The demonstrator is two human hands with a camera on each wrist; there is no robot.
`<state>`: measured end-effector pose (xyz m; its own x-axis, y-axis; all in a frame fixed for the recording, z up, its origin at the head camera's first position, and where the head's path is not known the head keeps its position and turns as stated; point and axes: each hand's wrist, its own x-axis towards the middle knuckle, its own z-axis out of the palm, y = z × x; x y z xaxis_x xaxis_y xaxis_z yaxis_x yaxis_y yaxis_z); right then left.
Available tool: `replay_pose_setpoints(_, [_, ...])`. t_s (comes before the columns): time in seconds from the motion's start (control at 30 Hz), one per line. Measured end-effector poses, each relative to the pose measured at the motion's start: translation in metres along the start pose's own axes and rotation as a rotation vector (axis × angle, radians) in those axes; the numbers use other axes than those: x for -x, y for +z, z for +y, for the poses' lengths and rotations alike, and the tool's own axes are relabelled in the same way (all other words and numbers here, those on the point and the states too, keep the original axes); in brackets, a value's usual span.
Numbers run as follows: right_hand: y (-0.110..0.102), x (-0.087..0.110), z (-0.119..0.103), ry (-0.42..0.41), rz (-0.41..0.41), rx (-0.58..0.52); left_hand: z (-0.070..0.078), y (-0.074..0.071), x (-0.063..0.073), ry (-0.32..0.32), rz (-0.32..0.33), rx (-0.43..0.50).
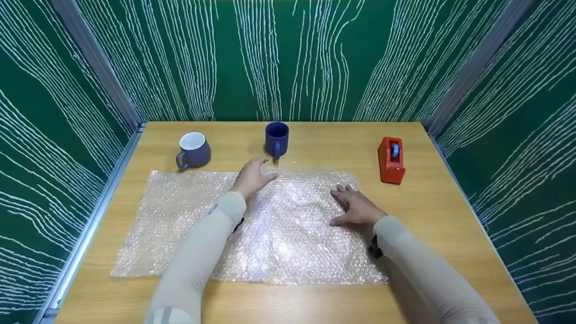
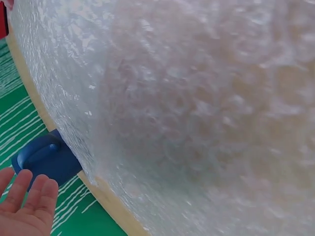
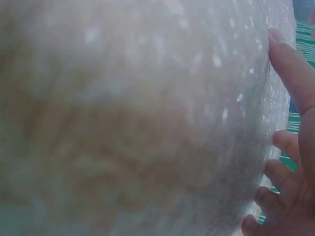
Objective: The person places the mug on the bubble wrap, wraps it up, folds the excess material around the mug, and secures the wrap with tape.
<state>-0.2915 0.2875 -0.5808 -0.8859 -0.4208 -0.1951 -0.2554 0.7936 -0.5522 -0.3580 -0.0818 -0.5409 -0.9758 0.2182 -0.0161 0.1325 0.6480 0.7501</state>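
Observation:
A wide sheet of bubble wrap [image 1: 297, 243] lies flat across the table. My left hand [image 1: 253, 177] is over its far edge, thumb and fingers spread apart, just short of a dark blue mug [image 1: 275, 139] whose handle faces me. In the left wrist view the fingers [image 2: 30, 199] appear close by that mug [image 2: 49, 157]. My right hand [image 1: 355, 208] rests on the right part of the sheet with fingers spread. The right wrist view shows its fingertips [image 3: 278, 169] at the bubble wrap's surface. Neither hand holds anything.
A second mug [image 1: 195, 150], purple-blue outside and white inside, stands at the back left with its handle to the left. A red tape dispenser [image 1: 391, 161] with a blue roll stands at the right. Green walls [image 1: 288, 58] with white lines enclose the wooden table [image 1: 315, 303].

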Motion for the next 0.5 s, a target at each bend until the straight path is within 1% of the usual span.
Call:
replay_pose_setpoints(0.07, [-0.001,0.000,-0.001,0.008,0.000,-0.001,0.001,0.001,-0.004,0.008,0.014,0.015])
replay_pose_setpoints(0.17, [-0.001,0.001,-0.001,0.015,-0.001,0.007,0.003,0.004,-0.009,-0.001,0.025,0.052])
replay_pose_setpoints(0.4, [0.002,0.001,0.001,0.000,0.015,0.007,0.009,0.008,-0.017,-0.082,0.054,0.200])
replay_pose_setpoints(0.43, [0.002,0.001,0.001,-0.004,0.017,0.010,0.010,0.008,-0.018,-0.090,0.063,0.220])
replay_pose_setpoints(0.5, [0.002,0.001,0.002,-0.006,0.018,0.015,0.011,0.009,-0.021,-0.086,0.081,0.248])
